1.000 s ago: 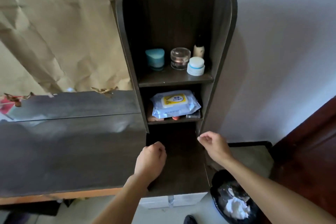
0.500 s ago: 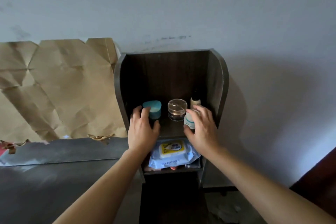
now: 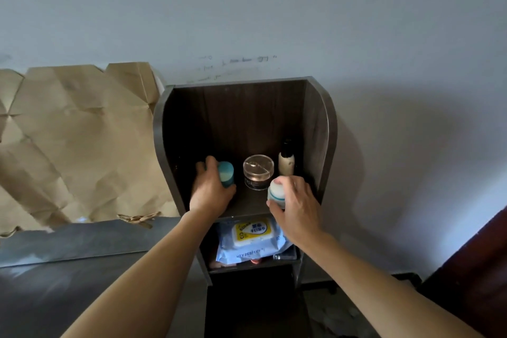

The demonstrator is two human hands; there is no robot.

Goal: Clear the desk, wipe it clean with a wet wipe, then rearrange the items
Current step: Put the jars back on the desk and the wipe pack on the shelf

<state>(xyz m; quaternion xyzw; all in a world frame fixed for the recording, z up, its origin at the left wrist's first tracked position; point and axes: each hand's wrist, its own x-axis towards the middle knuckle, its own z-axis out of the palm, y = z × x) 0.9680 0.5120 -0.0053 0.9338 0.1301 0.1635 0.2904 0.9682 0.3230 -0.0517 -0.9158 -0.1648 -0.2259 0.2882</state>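
Observation:
A dark wooden shelf unit [image 3: 323, 129] stands at the desk's right end. On its upper shelf, my left hand [image 3: 210, 191] grips a teal container [image 3: 226, 175], tipped sideways. My right hand [image 3: 295, 206] grips a white jar with a teal band [image 3: 275, 191], lifted and tilted off the shelf. Between them stands a clear round jar [image 3: 258, 171], and behind it a small cream bottle with a black cap [image 3: 286, 160]. On the lower shelf lies a blue pack of wet wipes [image 3: 249, 241] with a yellow label.
The dark desk top [image 3: 68, 291] stretches to the left under my left arm. Crumpled brown paper [image 3: 76, 140] covers the wall behind it. A dark red wooden panel [image 3: 472, 269] stands at the right edge. Small items sit under the wipes pack.
Both hands rose from the desk's lower level to the upper shelf. The left took hold of the teal container and the right the white jar; both items are now lifted and tilted.

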